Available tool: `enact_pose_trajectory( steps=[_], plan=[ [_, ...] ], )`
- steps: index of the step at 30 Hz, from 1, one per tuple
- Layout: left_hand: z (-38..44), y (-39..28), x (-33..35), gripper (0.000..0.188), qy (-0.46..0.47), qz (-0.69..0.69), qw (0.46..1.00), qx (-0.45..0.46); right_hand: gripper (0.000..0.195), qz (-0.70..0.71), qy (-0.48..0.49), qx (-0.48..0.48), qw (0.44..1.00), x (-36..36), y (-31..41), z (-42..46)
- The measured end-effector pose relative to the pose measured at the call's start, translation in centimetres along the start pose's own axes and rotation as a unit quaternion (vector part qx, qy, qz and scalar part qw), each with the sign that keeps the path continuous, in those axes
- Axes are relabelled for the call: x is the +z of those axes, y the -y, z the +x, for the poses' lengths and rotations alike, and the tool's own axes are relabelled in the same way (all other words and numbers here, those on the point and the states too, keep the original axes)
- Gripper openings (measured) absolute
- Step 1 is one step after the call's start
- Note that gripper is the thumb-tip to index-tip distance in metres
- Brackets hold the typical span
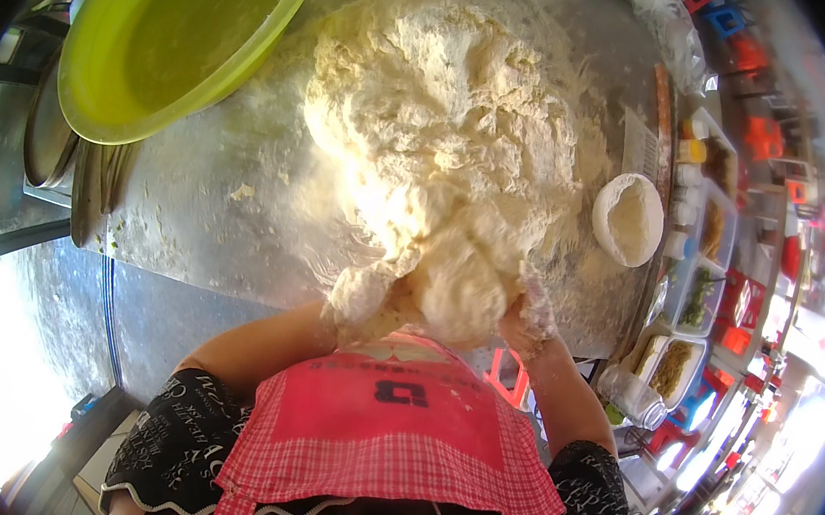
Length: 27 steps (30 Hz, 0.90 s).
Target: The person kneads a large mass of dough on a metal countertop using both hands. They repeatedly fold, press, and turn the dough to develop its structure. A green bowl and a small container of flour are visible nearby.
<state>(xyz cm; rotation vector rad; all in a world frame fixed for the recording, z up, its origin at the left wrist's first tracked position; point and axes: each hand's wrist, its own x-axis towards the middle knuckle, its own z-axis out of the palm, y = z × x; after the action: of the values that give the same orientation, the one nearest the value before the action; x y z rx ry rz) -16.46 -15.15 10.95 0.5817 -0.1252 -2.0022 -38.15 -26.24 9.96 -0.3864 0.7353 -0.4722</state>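
Note:
A big, rough mass of pale dough (444,102) is spread over the floury metal worktop (193,189). Its near end narrows to a smoother lump between my hands at the table's front edge. My left hand (363,299), thickly coated with dough and flour, grips the left side of this lump. On the lump's other side, my right hand (530,311) holds it, with flour and dough stuck to the skin. The dough hides most of the fingers on both hands.
A large yellow-green plastic basin (180,29) stands at the far left, above several round metal trays (92,186). To the right are a white bowl of flour (628,220), a rolling pin (662,125), food containers (714,221) and a clear jar (630,396). My red apron (395,422) nearly meets the table edge.

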Motion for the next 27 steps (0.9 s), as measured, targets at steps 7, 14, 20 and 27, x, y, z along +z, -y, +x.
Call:
enact_pose_trajectory(
  steps=[7, 14, 20, 27],
  plan=[
    [3.5, -10.9, 2.5, 0.058, -0.008, 0.286, 0.957, 0.054, 0.059, -0.210, 0.068, -0.224, 0.949, 6.4, 7.0, 0.9],
    [11.1, -13.4, 0.0, 0.053, -0.146, 0.457, 0.864, 0.151, 0.056, -0.901, -0.046, -0.119, 0.414, 6.5, 11.4, 11.6],
    [13.5, -11.7, -3.0, 0.051, -0.168, 0.767, 0.619, 0.013, 0.038, -0.866, 0.020, 0.150, 0.477, 9.8, 10.4, 12.7],
    [12.9, -11.5, -2.7, 0.050, -0.142, 0.851, 0.503, -0.052, 0.032, -0.937, 0.067, 0.092, 0.331, 7.5, 8.6, 15.8]
  ],
)
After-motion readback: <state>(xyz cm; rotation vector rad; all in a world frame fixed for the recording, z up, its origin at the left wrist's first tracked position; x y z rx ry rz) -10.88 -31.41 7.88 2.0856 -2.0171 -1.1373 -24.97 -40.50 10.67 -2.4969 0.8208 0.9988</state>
